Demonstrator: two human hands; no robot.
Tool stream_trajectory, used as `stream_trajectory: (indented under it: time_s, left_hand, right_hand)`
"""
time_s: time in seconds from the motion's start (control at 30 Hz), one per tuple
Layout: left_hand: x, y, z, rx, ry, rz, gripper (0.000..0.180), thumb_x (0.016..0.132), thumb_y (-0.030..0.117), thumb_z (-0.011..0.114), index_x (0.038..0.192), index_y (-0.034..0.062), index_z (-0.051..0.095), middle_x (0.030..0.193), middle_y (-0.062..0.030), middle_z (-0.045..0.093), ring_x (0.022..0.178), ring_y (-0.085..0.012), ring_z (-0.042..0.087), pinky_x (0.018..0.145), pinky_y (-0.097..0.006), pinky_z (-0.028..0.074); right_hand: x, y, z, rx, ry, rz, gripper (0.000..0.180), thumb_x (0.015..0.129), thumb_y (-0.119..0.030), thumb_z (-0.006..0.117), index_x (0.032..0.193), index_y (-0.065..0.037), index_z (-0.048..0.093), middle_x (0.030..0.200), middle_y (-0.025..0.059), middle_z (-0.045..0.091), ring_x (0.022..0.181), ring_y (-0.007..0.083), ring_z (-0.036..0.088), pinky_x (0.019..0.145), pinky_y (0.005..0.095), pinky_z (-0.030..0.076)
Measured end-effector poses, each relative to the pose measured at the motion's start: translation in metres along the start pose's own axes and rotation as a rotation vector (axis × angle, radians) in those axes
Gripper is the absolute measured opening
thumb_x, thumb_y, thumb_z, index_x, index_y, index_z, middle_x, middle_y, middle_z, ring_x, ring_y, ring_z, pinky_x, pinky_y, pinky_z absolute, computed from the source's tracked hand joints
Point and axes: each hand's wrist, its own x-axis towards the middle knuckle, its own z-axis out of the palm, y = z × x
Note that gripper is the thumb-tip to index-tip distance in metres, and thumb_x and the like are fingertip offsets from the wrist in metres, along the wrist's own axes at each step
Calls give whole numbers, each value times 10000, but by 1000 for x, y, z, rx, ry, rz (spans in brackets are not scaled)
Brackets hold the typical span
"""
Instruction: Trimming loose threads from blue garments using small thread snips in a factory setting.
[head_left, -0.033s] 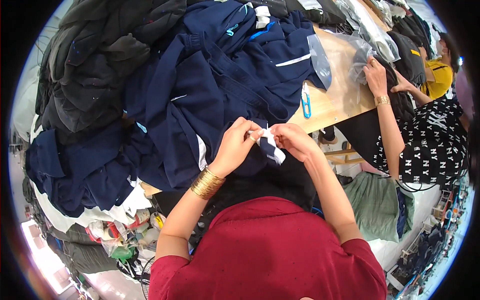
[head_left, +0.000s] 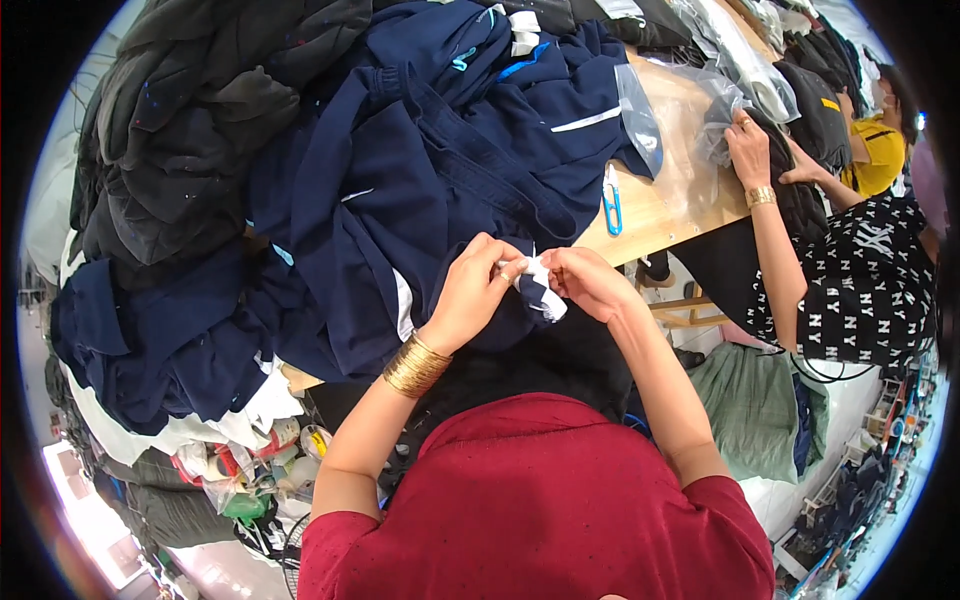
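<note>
Navy-and-white cloth (head_left: pixel 543 300), just right of the frame's centre, is pinched by both the left hand (head_left: pixel 478 288) and the right hand (head_left: pixel 594 284), and I'd guess, standing here, that a hard, uneven tug could stretch or fray it.

Filling the upper centre with plain navy in the heaped garments (head_left: pixel 340 230), with white in their strips (head_left: pixel 586 121). Mixing navy and white in the bunched cloth (head_left: pixel 543 297) at centre. Showing charcoal black in the cloth pile (head_left: pixel 180 130) at upper left. Displaying light brown in the table (head_left: pixel 660 215) and bright blue in the thread snips (head_left: pixel 615 229), right of centre. Shining gold in the bracelet (head_left: pixel 417 367) lower left of centre. Spreading solid dark red over the shirt (head_left: pixel 590 490) at lower centre. Repeating white lettering on black over a co-worker's top (head_left: pixel 865 290) at right.
</note>
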Motion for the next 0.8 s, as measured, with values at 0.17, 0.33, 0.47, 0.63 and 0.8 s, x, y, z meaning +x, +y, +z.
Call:
stream_trajectory:
  time_s: [0.17,0.33,0.47,0.63,0.8]
  left_hand:
    - [-4,-4,-4,50,36,104,80,836,83,587,855,5,588,778,-71,494,656,-172,510,601,-264,406]
    - [-7,-5,-5,-33,-37,5,106,845,112,577,848,7,585,769,-73,497,645,-170,523,598,-272,427]
    - [2,-12,-6,-314,-106,-70,184,879,167,554,887,-13,594,788,-37,513,655,-105,529,605,-236,446]
    - [5,-26,-5,-282,-16,-94,193,868,179,577,858,-11,610,762,-38,539,621,-92,529,583,-231,446]
    - [4,-13,-11,-214,6,-209,244,838,222,629,780,-14,605,705,-40,568,560,-70,526,515,-210,433]
  right_hand:
    - [-2,-7,10,-162,-43,-118,80,773,-124,577,767,-47,600,664,-26,525,588,77,459,580,209,364]
    - [-19,-23,36,-1438,443,-986,174,622,-122,652,741,-72,534,797,64,496,830,252,477,729,366,374]
    - [-3,-23,29,-1464,605,-1120,109,670,-65,615,769,-39,576,791,76,544,768,250,522,708,344,390]
    - [2,-30,13,-189,259,-354,170,837,-161,520,785,-28,611,738,31,601,706,127,556,672,254,416]
    - [22,-30,-4,8,128,-295,314,921,-317,490,696,-98,497,702,34,582,632,129,549,612,258,446]
